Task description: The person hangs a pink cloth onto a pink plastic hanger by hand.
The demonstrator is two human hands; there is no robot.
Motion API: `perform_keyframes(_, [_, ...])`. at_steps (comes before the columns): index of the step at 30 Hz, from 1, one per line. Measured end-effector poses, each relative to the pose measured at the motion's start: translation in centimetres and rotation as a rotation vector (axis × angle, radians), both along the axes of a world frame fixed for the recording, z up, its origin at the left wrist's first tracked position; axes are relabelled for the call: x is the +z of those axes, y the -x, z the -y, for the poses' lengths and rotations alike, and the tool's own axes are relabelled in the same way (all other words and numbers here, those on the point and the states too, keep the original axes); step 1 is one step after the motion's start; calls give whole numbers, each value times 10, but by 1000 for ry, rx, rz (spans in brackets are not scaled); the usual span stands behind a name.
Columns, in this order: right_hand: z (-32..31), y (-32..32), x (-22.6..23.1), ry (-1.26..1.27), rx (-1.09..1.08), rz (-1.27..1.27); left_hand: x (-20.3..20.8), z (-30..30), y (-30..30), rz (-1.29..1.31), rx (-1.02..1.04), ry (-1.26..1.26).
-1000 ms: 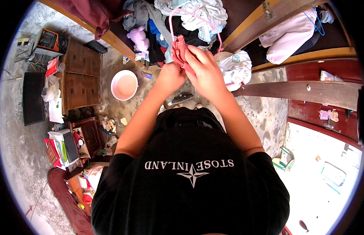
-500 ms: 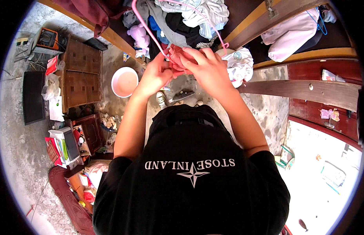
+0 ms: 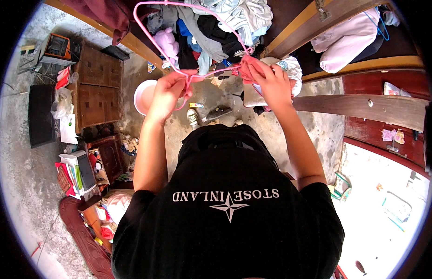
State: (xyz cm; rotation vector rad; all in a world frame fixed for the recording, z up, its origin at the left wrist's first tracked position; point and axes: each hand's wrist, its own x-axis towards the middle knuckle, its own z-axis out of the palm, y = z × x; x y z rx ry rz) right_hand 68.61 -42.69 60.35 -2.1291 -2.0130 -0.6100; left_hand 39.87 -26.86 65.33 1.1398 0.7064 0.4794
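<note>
A pink clothes hanger (image 3: 153,44) is stretched out in front of me. My left hand (image 3: 165,95) is closed on it near its hook, which hangs beneath the fingers. My right hand (image 3: 276,90) grips a bunched red cloth (image 3: 246,69) at the opposite end of the hanger. The cloth touches the hanger there; whether it is wrapped around the bar I cannot tell. Behind the hanger lies a heap of clothes (image 3: 206,30) in grey, black, blue and white. A purple plush toy (image 3: 166,43) shows through the hanger's frame.
A pale pink bucket (image 3: 141,95) stands on the floor beside my left forearm. White clothing (image 3: 292,69) hangs past my right hand. A wooden rail (image 3: 360,107) runs out to the right. A brown wooden cabinet (image 3: 97,88) is at the left. A dark object (image 3: 218,113) lies near my feet.
My hands have moved apart, the left one leftward and the right one rightward with the red cloth. The hanger has swung left and now shows almost whole.
</note>
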Motion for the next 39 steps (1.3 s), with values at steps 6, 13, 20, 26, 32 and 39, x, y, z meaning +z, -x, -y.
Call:
perform_keyframes(6, [36,-17,-42,151,-150,-311,-34,-10,12,-32,101,14])
perform_keyframes(13, [41,-3,-56,183,-205,-1138,-41,1,-2,-59,276,78])
perform_keyframes(20, [39,6,-21,310,46,-1940,-63,10,-20,25,271,203])
perform_keyframes(26, [11,39,15,41,64,-2264,-65,26,-62,62,260,169])
perform_keyframes(32, [-36,71,28,-188,-8,-2249,-49,27,-91,197,342,255])
perform_keyframes(39, [-25,39,10,125,-66,-2664,-51,28,-89,316,273,71])
